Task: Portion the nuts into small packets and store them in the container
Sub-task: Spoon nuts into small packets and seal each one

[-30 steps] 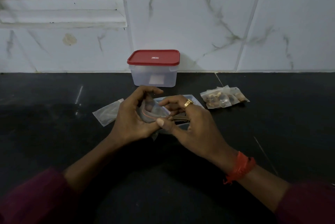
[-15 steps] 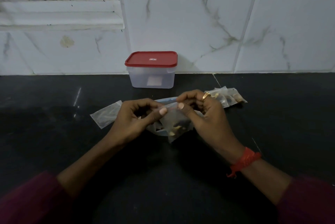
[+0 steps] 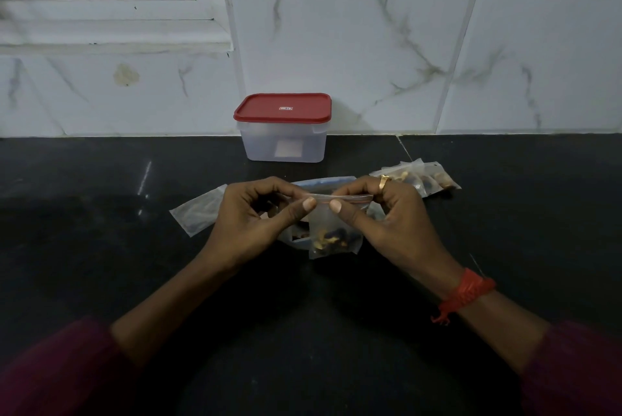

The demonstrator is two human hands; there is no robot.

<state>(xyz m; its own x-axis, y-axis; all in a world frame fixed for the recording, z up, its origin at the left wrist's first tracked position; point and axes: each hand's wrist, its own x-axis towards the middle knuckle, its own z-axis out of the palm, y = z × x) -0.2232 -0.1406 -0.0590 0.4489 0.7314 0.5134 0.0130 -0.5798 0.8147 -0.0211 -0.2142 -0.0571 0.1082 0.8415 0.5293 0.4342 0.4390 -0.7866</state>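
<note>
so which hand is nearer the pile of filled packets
Right. The right hand is just beside the filled packets, its ring finger overlapping them in view; the left hand is farther, pinching the other end of the held packet.

Left hand (image 3: 247, 217) and right hand (image 3: 392, 213) each pinch the top edge of the small clear plastic zip packet (image 3: 333, 230), thumb tips close together at its middle. Other fingers curled; forearms converge toward the packet.

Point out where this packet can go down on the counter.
Crowded: from the container to the left hand and right hand pinching the held packet. Bare counter lies nearer than those hands, right of the filled packets, left of the empty packet.
</note>
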